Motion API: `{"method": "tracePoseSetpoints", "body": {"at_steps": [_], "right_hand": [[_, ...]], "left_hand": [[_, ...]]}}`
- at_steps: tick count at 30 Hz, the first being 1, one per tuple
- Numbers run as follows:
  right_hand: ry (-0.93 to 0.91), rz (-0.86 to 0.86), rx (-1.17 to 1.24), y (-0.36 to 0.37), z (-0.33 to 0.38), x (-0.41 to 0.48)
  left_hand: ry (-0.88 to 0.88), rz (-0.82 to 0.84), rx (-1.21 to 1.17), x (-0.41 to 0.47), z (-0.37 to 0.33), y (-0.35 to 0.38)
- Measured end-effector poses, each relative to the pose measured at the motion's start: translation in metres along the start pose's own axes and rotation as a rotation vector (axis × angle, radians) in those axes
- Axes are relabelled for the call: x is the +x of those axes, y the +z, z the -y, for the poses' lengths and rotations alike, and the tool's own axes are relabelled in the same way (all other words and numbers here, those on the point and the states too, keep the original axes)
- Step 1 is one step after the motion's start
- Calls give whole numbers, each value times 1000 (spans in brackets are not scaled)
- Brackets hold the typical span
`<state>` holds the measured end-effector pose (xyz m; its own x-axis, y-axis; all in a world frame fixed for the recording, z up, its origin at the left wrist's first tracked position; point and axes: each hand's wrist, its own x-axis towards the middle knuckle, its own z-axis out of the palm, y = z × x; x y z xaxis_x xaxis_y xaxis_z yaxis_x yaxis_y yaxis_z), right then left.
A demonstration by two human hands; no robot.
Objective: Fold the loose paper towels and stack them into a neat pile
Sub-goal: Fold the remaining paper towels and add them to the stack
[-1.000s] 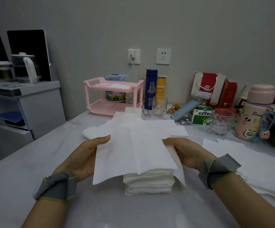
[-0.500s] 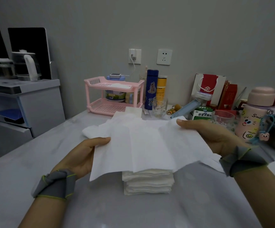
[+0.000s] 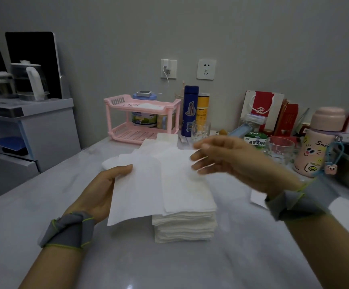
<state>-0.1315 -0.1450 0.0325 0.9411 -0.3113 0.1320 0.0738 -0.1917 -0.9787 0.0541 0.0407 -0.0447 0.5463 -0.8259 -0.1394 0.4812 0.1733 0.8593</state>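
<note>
Step in hand: folding a single sheet, pile partly built.

My left hand (image 3: 98,195) pinches the left edge of the top sheet (image 3: 136,192), thumb on the upper face and the other fingers hidden beneath it. That half juts out past the left side of the folded pile (image 3: 184,228) and is held up off the table (image 3: 44,195). The right half of the sheet appears to lie flat on top of the pile, with a crease running between the two halves.

My right hand (image 3: 232,161) hangs above the far right corner of the pile, fingers straight and spread with nothing in them. It is motion-blurred, so I cannot tell whether the fingertips brush the paper.

Unfolded loose towels (image 3: 148,148) lie heaped just behind the pile, in front of the pink rack (image 3: 142,119).

Judgement: the task is well under way but not finished, since loose stock remains. The next move calls for carrying the left half over along the crease and squaring its edges to the pile. The right hand should then press it flat, because the overhang could drag the sheet askew
</note>
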Motion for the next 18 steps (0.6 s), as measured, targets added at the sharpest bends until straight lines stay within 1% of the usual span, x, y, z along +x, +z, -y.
{"method": "tracePoseSetpoints", "body": {"at_steps": [2, 3, 4, 5, 6, 7, 8, 9, 10, 14, 15, 18], "right_hand": [[-42, -195, -99, -31, 3, -4], [-20, -303, -251, -47, 0, -6], [43, -386, -487, -64, -6, -9], [161, -419, -772, -78, -16, -9], [322, -400, -1033, -92, -25, -11], [491, -333, -1212, -100, -32, -14], [633, -261, -1292, -103, -41, -16], [734, -216, -1295, -105, -46, -17], [792, -197, -1264, -105, -52, -18], [816, -244, -1146, -100, -64, -23], [824, -250, -1156, -99, -65, -24], [833, -258, -1350, -95, -69, -19]], "left_hand": [[-10, -6, -5, 0, 0, 0], [-13, -6, -6, 1, 0, -1], [-8, -4, -5, 2, 1, 0], [4, -7, 10, 3, 1, -2], [9, -5, 19, 4, 2, -2], [9, -2, 26, 4, 2, -2], [9, -2, 34, 4, 2, -3], [11, -2, 40, 5, 2, -3], [12, 1, 40, 5, 3, -3], [21, 13, 54, 5, 4, -1], [21, 16, 55, 5, 4, -1], [20, 17, 53, 5, 4, -1]]}}
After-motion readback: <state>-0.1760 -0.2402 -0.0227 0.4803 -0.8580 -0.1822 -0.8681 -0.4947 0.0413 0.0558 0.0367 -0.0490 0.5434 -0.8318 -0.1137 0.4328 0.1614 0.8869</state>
